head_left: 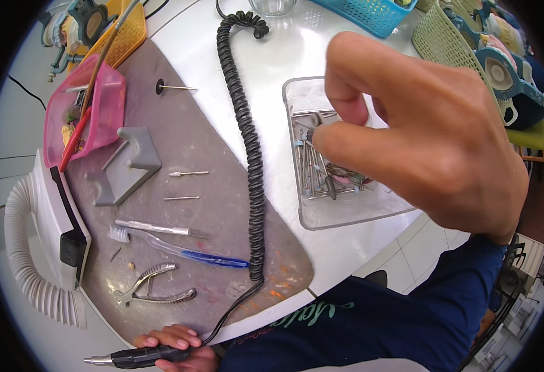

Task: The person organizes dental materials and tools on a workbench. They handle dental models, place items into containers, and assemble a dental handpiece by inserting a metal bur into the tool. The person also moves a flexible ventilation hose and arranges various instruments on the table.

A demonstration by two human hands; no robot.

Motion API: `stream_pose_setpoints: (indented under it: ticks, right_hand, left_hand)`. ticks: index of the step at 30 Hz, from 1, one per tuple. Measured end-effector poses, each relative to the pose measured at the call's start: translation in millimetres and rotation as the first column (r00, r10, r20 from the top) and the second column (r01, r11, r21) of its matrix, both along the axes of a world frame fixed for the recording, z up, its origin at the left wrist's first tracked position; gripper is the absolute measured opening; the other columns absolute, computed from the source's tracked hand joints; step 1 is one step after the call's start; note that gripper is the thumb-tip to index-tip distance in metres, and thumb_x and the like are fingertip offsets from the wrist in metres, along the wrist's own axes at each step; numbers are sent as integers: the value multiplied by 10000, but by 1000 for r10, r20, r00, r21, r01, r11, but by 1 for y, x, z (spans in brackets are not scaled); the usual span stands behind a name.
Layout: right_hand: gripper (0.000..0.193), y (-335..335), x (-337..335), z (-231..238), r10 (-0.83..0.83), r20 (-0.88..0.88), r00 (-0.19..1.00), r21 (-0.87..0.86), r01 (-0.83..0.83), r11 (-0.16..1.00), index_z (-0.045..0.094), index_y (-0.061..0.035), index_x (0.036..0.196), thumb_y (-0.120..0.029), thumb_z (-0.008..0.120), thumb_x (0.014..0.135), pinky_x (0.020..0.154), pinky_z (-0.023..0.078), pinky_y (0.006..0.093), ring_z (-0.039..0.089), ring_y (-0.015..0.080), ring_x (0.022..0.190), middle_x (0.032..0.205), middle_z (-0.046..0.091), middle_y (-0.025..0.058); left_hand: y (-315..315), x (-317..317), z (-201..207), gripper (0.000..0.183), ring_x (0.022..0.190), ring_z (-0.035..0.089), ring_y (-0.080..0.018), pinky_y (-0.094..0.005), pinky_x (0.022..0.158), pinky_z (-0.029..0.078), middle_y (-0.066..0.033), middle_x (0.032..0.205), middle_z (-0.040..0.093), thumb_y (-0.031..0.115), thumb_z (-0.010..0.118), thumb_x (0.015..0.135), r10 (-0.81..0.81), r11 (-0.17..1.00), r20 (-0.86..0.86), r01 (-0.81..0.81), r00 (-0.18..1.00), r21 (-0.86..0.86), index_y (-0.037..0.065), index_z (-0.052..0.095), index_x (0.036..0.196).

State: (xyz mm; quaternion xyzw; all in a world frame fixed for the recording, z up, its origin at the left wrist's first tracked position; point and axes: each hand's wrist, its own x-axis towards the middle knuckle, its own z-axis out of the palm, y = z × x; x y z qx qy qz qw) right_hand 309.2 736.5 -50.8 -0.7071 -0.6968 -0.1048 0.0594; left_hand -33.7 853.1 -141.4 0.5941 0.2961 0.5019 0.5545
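My left hand [182,347], at the lower left by the table edge, is wrapped round a black dental handpiece [139,356] with a silver nose pointing left. My right hand [421,136] hangs over a clear plastic box [312,220] holding several small burs and polishing tips [312,164]. Its thumb and index finger are curled together in a pinch; what they hold, if anything, I cannot make out. On the grey-brown mat lie a black disc on a shank [160,87], a bur [188,173] and a thin shank [182,198].
A coiled black cable [244,118] crosses the table. On the mat are a grey stand [126,164], metal-handled knife [154,227], toothbrush [185,253] and pliers [151,286]. Around stand a pink basket [108,87], white hose unit [58,217], blue basket [371,15] and pale green basket [448,43].
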Motion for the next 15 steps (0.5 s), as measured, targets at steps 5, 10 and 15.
stream_pose_setpoints:
  ticks: [5,10,15]
  right_hand:
    - [169,7,3,-3,25,76,997,-13,-24,1000,581,-23,719,-68,713,624,444,380,311,490,159,552,928,507,70]
    - [155,6,3,10,30,20,999,-44,-29,999,617,-18,761,-44,716,644,425,356,291,473,135,513,876,541,63]
    - [168,-1,11,8,25,18,1000,46,-25,999,645,-19,805,-50,713,655,415,351,291,474,128,497,783,530,50]
  left_hand:
    - [1,-2,-1,367,556,477,-115,-243,597,419,-41,730,480,364,520,992,-8,1000,43,9,999,-3,44,399,1127]
    - [1,-3,-1,356,553,476,-117,-245,595,423,-44,733,484,346,524,992,-30,999,58,31,998,-9,42,397,1126]
    - [3,-5,1,371,548,484,-123,-248,583,420,-47,735,492,355,548,980,-36,999,51,37,998,-29,46,395,1118]
